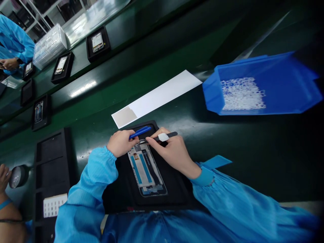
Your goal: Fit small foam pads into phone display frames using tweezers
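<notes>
An opened phone frame (157,175), with two blue strips and a dark ribbon inside, lies in a black tray (177,194) in front of me. At its top end, my left hand (120,143) is closed around a slim blue pen-like tool (141,131), its fingertips at the frame's upper edge. My right hand (176,153) pinches dark tweezers (173,134) with a white wrapping on them, close to the same top end. Fingers partly hide the tweezers' tips, and I cannot make out any small part between them.
A white strip (162,96) with a beige patch lies beyond the tray. To the right stands a blue bin (283,84) holding white pieces (243,94). A long black tray (52,152) is at left, near another person's hand (4,177). Phone trays (63,67) line the far side.
</notes>
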The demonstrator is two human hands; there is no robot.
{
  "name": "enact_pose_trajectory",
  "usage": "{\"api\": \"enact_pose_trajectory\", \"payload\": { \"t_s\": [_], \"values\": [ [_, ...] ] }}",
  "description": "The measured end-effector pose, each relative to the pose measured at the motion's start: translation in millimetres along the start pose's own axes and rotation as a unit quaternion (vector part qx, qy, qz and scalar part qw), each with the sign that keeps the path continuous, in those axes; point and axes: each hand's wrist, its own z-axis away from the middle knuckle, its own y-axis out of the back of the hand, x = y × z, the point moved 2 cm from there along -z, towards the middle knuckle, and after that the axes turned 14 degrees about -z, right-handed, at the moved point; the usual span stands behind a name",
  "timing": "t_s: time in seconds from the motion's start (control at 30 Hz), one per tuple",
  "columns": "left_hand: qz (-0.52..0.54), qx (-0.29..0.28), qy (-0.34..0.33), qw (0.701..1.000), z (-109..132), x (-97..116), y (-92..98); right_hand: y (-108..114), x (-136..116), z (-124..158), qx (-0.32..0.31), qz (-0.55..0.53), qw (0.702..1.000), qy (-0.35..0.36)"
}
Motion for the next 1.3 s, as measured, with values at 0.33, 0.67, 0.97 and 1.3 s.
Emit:
{"api": "enact_pose_trajectory", "payload": {
  "t_s": [0.33,0.67,0.97,1.3],
  "values": [
    [0.019,0.014,0.0,1.0,-2,-1,-2.2,-5,0,-2,-0.013,0.053,0.998,0.017],
    [0.129,0.231,0.101,0.959,89,-15,-35.0,12,4,18,0.122,-0.1,0.987,0.018],
    [0.299,0.167,0.211,0.916,174,29,-151.1,-1,15,47,0.117,-0.196,0.972,-0.056],
    [0.512,0.252,0.318,0.757,128,-81,-50.1,68,-55,32,0.199,-0.179,0.957,0.112]
  ]
}}
